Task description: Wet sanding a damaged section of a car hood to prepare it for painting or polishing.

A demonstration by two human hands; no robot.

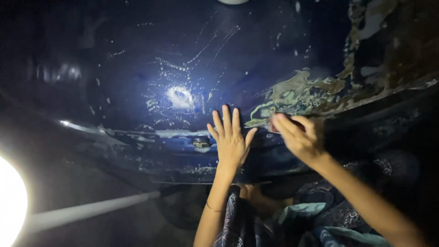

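Dark scene, lit by a bright round lamp at the near left, and both hands are up against the glossy dark blue painted metal panel that fills the view. The left hand lies flat on the panel, fingers spread and straight, holding nothing, just bracing. The right hand sits just to its right with fingers curled down over a small reddish pad, pressing it to the surface at the edge of the rough patch of greenish-tan stripped paint. That worn patch runs from the hands up and off to the far right, mottled and dull. Left of the hands the blue coat is intact and shiny, speckled with pale flecks around a glare spot. So, judging by the surface, the right part looks worked through and the broad left part untouched. Patterned blue fabric shows below the arms.
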